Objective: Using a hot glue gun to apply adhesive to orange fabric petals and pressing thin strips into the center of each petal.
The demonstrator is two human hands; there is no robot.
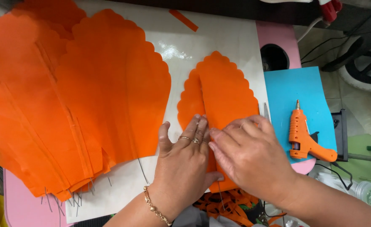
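Hands flat on orange scalloped petal (229, 90) — left hand (184, 155) and right hand (248, 155) open, pressing its fold, perhaps over wire — orange glue gun (305, 136) beside, on desk (219, 40).

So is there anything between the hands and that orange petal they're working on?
No, nothing visible. The left hand and the right hand both lie flat, directly on the scalloped orange petal, pressing along its middle strip. The glue gun sits off to the side on the blue sheet.
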